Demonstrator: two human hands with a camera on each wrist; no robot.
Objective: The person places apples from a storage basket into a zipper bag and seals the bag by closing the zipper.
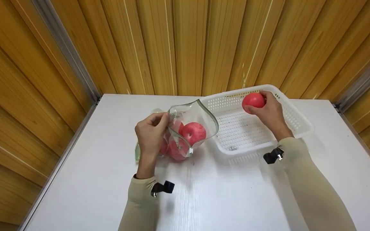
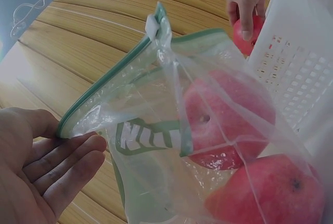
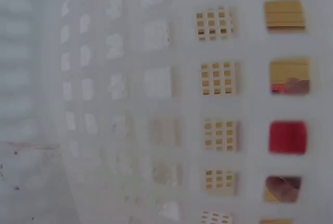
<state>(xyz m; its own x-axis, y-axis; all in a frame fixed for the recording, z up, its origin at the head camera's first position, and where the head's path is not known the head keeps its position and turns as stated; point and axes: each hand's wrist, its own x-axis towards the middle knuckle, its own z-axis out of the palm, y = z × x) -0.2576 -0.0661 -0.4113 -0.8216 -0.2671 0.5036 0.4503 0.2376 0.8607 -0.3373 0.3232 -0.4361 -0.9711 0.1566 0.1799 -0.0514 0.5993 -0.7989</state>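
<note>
My left hand (image 1: 150, 133) pinches the rim of a clear zip bag (image 1: 209, 126) with a green edge, holding its mouth apart. Inside the bag lie several red apples (image 1: 194, 133); in the left wrist view two apples (image 2: 229, 120) show through the plastic. Over the white basket (image 1: 236, 150), my right hand (image 1: 271, 112) grips another red apple (image 1: 253, 102) between thumb and fingers. The right wrist view is mostly filled by the basket's perforated wall (image 3: 182, 107), with bits of the apple (image 3: 287, 137) and fingers seen through its holes.
The basket stands on the white table (image 1: 85, 179), to the right of the bag and close to the back wall. Yellow wood-patterned panels (image 1: 188, 48) rise behind and at the sides. A white cable (image 2: 34, 8) shows in the left wrist view.
</note>
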